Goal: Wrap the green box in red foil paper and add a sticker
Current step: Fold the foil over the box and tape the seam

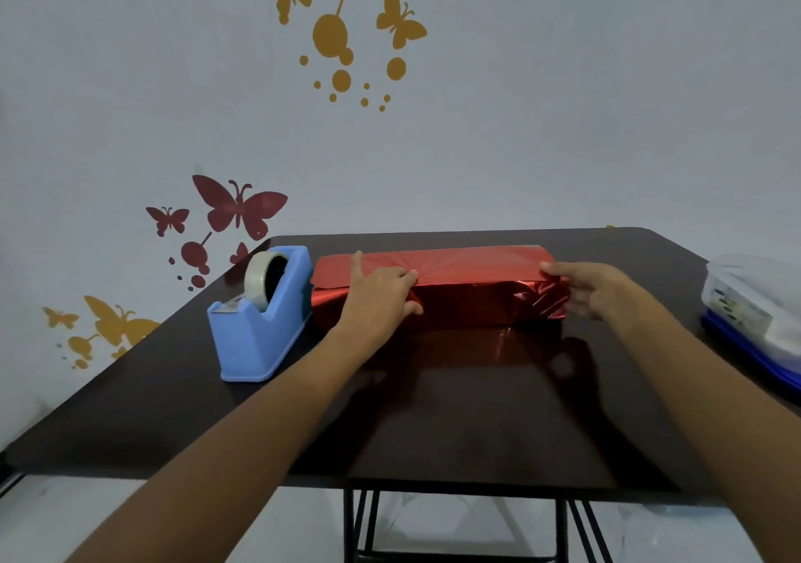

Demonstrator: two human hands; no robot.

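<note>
Box (468,270) under red foil paper (542,302) lies long-axis left to right at frame centre. The left hand (377,293) grips its left part, and the right hand (594,289) pinches the crumpled right end.

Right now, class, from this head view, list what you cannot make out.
Green box: head view, wholly covered by the red foil paper.
Foil's right end fold: head view, partly behind the right hand.
Clear container: head view, cut off by the right edge, contents blurred.
Sticker: head view, none in sight.
</note>
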